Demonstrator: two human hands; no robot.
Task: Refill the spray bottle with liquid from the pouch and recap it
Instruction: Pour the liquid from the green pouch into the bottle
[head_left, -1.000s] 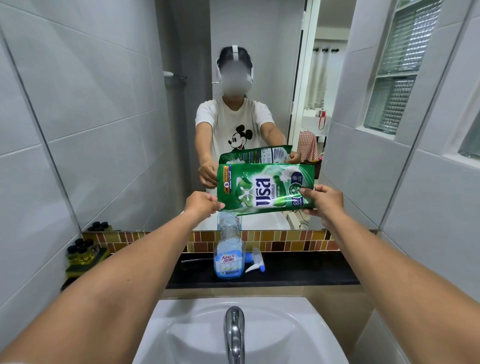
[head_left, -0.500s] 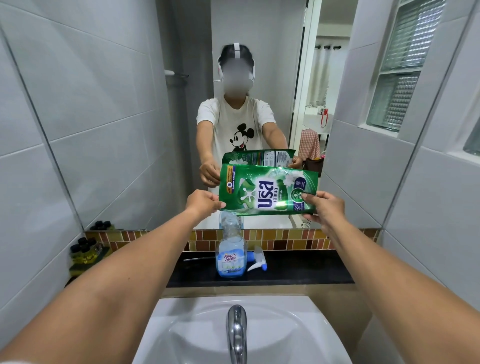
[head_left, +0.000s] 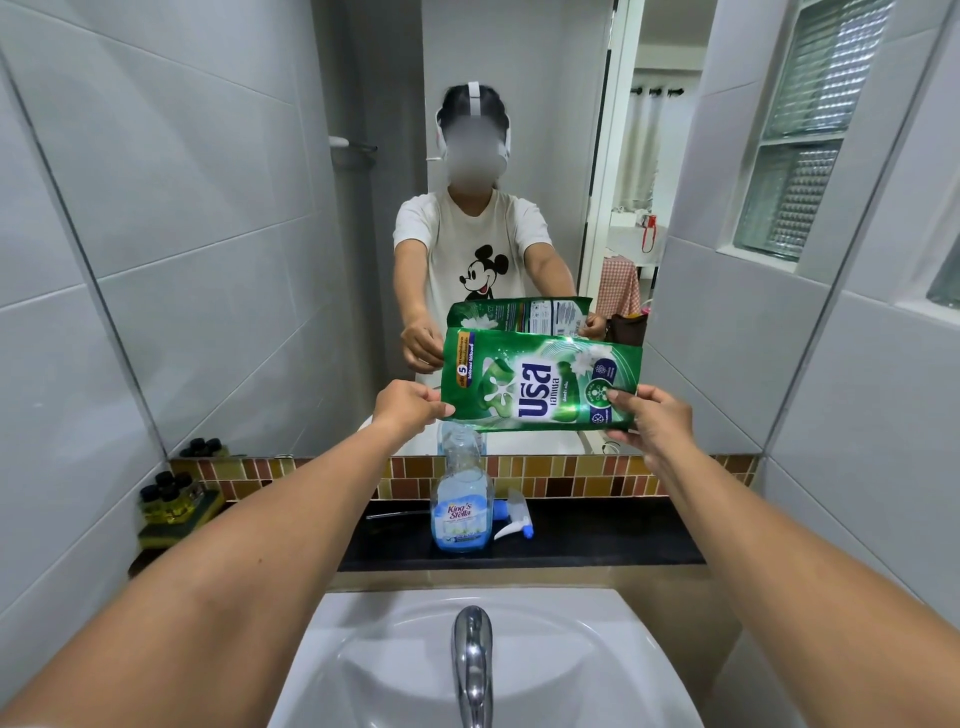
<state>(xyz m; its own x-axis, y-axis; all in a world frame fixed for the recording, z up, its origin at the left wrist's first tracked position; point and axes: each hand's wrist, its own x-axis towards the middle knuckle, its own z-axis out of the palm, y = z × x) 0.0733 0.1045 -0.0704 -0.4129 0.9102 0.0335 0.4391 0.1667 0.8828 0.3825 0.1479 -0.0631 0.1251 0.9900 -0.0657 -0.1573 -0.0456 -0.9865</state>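
A green refill pouch (head_left: 540, 382) is held sideways in the air in front of the mirror. My left hand (head_left: 408, 408) pinches its lower left corner, right over the open neck of the clear spray bottle (head_left: 462, 499). My right hand (head_left: 654, 421) grips the pouch's right end. The bottle stands upright on the black ledge (head_left: 597, 535) with pale blue liquid in its lower half. Its white and blue trigger sprayer head (head_left: 511, 519) lies on the ledge just right of the bottle. I cannot make out any stream of liquid.
A white sink (head_left: 483, 660) with a chrome tap (head_left: 472, 660) lies directly below. Small dark-capped yellow bottles (head_left: 166, 499) sit on a shelf at the left. The mirror (head_left: 467, 182) behind the ledge reflects a person holding the pouch. Grey tiled walls close in on both sides.
The pouch's right end has tipped slightly higher while the left corner stays over the bottle's neck. Both hands keep their hold.
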